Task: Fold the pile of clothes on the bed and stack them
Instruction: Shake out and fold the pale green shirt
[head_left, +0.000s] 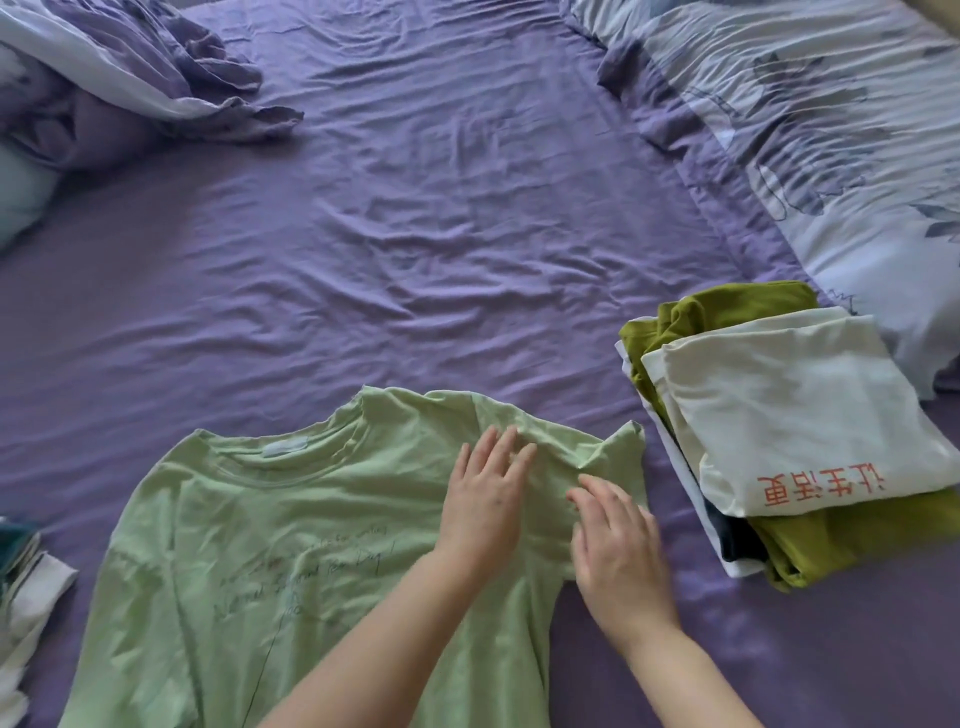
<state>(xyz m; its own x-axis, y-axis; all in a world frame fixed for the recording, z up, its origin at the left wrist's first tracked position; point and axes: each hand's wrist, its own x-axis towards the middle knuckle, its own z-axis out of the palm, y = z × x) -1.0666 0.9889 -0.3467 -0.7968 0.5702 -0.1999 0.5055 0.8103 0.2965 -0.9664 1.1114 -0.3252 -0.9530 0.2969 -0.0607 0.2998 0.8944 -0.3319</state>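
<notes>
Both hands, left (485, 499) and right (618, 551), lie flat with fingers straight on the shirt (291, 519)'s right shoulder; smooth its sleeve fully before folding inward.

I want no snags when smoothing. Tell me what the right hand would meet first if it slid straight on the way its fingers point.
The right hand lies flat on the light green T-shirt, fingers pointing up and left. Going straight on, it would probably first meet the left hand, whose fingers lie close ahead on the same shoulder area.
</notes>
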